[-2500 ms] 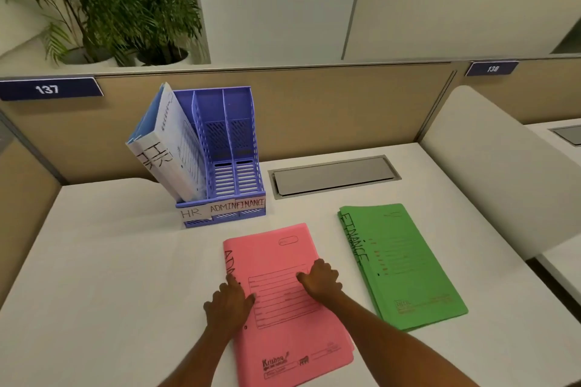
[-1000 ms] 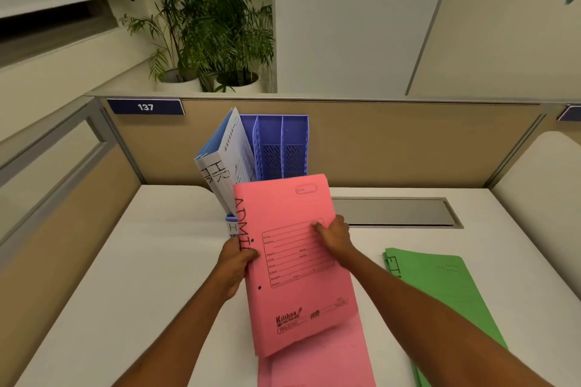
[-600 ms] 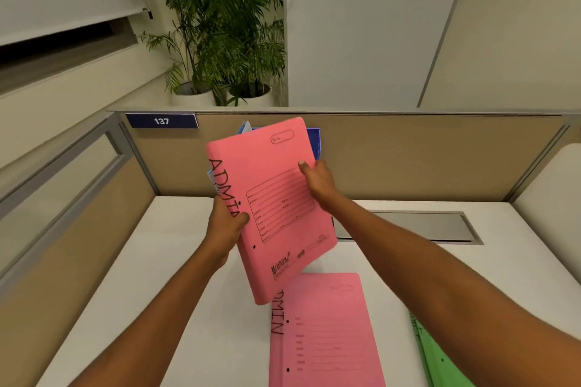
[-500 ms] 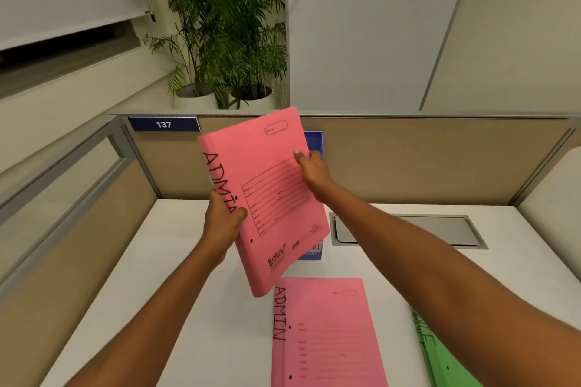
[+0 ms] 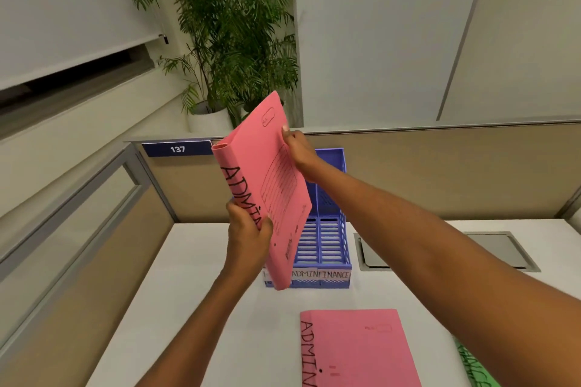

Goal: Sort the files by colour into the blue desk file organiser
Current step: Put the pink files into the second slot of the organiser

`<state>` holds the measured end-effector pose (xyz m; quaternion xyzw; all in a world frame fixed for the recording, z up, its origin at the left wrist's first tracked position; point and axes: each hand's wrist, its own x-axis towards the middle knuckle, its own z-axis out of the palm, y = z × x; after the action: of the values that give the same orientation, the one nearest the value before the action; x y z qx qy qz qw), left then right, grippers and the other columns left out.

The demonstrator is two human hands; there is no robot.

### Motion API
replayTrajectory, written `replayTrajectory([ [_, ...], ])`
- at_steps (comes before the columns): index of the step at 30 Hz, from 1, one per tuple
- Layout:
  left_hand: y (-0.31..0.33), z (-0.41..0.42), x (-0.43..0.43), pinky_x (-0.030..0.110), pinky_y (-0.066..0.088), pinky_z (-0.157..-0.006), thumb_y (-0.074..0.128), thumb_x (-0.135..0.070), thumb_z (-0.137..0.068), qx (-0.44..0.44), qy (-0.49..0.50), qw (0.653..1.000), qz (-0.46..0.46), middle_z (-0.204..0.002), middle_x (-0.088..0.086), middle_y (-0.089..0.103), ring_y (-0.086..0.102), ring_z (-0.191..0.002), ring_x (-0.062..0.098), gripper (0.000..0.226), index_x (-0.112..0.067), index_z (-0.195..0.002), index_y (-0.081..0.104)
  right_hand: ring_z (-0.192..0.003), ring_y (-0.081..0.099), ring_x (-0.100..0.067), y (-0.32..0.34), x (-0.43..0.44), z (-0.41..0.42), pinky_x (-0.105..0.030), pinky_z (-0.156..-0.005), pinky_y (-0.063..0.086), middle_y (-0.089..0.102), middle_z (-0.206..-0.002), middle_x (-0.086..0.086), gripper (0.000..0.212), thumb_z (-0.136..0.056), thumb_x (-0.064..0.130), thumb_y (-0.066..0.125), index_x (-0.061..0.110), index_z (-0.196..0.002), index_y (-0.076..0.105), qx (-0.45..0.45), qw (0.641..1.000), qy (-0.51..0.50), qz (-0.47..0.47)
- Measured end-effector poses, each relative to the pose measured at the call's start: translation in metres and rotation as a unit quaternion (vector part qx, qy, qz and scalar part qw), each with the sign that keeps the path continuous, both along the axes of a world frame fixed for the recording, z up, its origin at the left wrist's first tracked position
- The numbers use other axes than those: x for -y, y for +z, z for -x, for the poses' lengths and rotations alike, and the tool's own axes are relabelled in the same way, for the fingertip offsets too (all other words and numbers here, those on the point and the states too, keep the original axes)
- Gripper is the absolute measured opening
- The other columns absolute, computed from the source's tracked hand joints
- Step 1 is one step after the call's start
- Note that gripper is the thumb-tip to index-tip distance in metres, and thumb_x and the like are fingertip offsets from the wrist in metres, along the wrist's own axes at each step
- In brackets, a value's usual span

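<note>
I hold a pink file (image 5: 267, 173) marked ADMIN nearly upright, tilted, in front of the blue desk file organiser (image 5: 327, 248). My left hand (image 5: 248, 232) grips its spine low down; my right hand (image 5: 298, 151) pinches its upper right edge. The file covers the organiser's left compartment and the files in it. The ADMIN and FINANCE slots show bare slatted floors, with labels on the front. A second pink ADMIN file (image 5: 358, 352) lies flat on the desk near me. A sliver of a green file (image 5: 474, 367) shows beside my right forearm.
A grey cable hatch (image 5: 496, 248) is set into the white desk (image 5: 201, 308) right of the organiser. A tan partition (image 5: 440, 173) with a 137 plate (image 5: 177, 148) stands behind. A potted palm (image 5: 232, 41) grows beyond it. A glass side panel (image 5: 63, 223) closes the left.
The pink file has turned from face-on to nearly edge-on and upright, and moved up in front of the organiser. My right hand has slid to its upper edge. The camera has tilted upward.
</note>
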<state>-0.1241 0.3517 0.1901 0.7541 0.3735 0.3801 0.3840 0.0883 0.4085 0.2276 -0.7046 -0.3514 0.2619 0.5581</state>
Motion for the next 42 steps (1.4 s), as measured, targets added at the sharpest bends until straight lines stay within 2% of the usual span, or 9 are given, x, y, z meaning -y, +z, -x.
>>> replayTrajectory([
  [5,-0.017,-0.018,-0.009,0.044,0.055,-0.088,0.054,-0.012,-0.093,-0.019,0.015,0.999,0.025,-0.130,0.016,0.050,0.055,-0.113,0.029,0.039,-0.010,-0.122,0.028,-0.112,0.049,-0.023,0.002,-0.028,-0.010,-0.041,-0.094,0.041,0.051,-0.123,-0.007,0.068,-0.096,0.063,0.031,0.007,-0.131,0.047,0.001,1.000,-0.006,-0.002],
  [11,-0.043,-0.044,-0.017,0.037,0.048,-0.084,0.051,-0.010,-0.094,-0.040,0.040,0.998,0.029,-0.126,0.022,0.051,0.054,-0.110,0.035,0.042,0.001,-0.128,0.030,-0.102,0.054,-0.025,-0.002,-0.051,-0.028,-0.036,-0.083,0.040,0.055,-0.111,-0.006,0.067,-0.093,0.067,0.030,0.009,-0.118,0.055,0.019,0.999,-0.029,0.020],
  [14,-0.052,-0.053,-0.015,0.029,0.045,-0.084,0.050,-0.012,-0.095,-0.025,0.043,0.997,0.059,-0.131,0.019,0.049,0.052,-0.114,0.029,0.044,0.000,-0.131,0.028,-0.097,0.053,-0.024,-0.009,-0.055,-0.033,-0.035,-0.075,0.040,0.056,-0.107,-0.006,0.058,-0.094,0.066,0.029,0.015,-0.100,0.055,0.035,0.999,-0.028,0.026],
  [17,-0.057,-0.058,-0.012,0.029,0.047,-0.082,0.051,-0.015,-0.096,-0.009,0.055,0.996,0.068,-0.131,0.018,0.049,0.053,-0.103,0.022,0.044,-0.002,-0.131,0.028,-0.107,0.054,-0.025,-0.018,-0.056,-0.037,-0.039,-0.086,0.044,0.057,-0.119,-0.010,0.068,-0.094,0.066,0.028,0.006,-0.117,0.051,0.037,0.999,-0.011,0.026],
  [20,-0.061,-0.059,-0.008,0.027,0.048,-0.074,0.051,-0.017,-0.095,-0.020,0.064,0.996,0.058,-0.125,0.015,0.052,0.049,-0.091,0.013,0.040,-0.005,-0.128,0.030,-0.107,0.051,-0.022,-0.024,-0.056,-0.038,-0.035,-0.086,0.039,0.054,-0.124,-0.010,0.071,-0.096,0.062,0.030,0.001,-0.128,0.045,0.017,1.000,-0.015,0.020],
  [26,-0.067,-0.058,-0.008,0.019,0.045,-0.065,0.051,-0.017,-0.095,-0.020,0.056,0.997,0.044,-0.116,0.005,0.048,0.048,-0.085,0.009,0.040,-0.006,-0.127,0.030,-0.103,0.054,-0.025,-0.045,-0.052,-0.031,-0.033,-0.082,0.040,0.057,-0.123,-0.014,0.056,-0.099,0.053,0.035,0.004,-0.120,0.050,0.058,0.998,-0.029,0.012],
  [30,-0.064,-0.069,-0.018,0.025,0.044,-0.074,0.050,-0.013,-0.096,-0.031,0.053,0.998,0.015,-0.116,0.017,0.053,0.051,-0.089,0.016,0.040,0.003,-0.127,0.033,-0.127,0.050,-0.032,-0.047,-0.050,-0.033,-0.044,-0.103,0.043,0.050,-0.140,-0.016,0.066,-0.098,0.053,0.038,0.001,-0.138,0.042,0.042,0.998,-0.048,0.016],
  [37,-0.067,-0.080,-0.035,0.025,0.044,-0.077,0.049,-0.009,-0.095,-0.010,0.040,0.999,0.006,-0.124,0.021,0.052,0.055,-0.097,0.023,0.037,0.002,-0.126,0.031,-0.128,0.048,-0.033,-0.053,-0.050,-0.050,-0.042,-0.101,0.041,0.048,-0.141,-0.016,0.069,-0.097,0.059,0.033,0.004,-0.138,0.039,0.004,0.997,-0.076,0.033],
  [42,-0.072,-0.086,-0.042,0.024,0.044,-0.070,0.048,-0.014,-0.096,-0.020,0.045,0.999,-0.001,-0.117,0.020,0.055,0.052,-0.088,0.017,0.031,0.001,-0.120,0.034,-0.128,0.047,-0.035,-0.054,-0.055,-0.053,-0.045,-0.103,0.040,0.049,-0.140,-0.017,0.073,-0.095,0.063,0.032,0.004,-0.137,0.041,-0.009,0.995,-0.092,0.033],
])
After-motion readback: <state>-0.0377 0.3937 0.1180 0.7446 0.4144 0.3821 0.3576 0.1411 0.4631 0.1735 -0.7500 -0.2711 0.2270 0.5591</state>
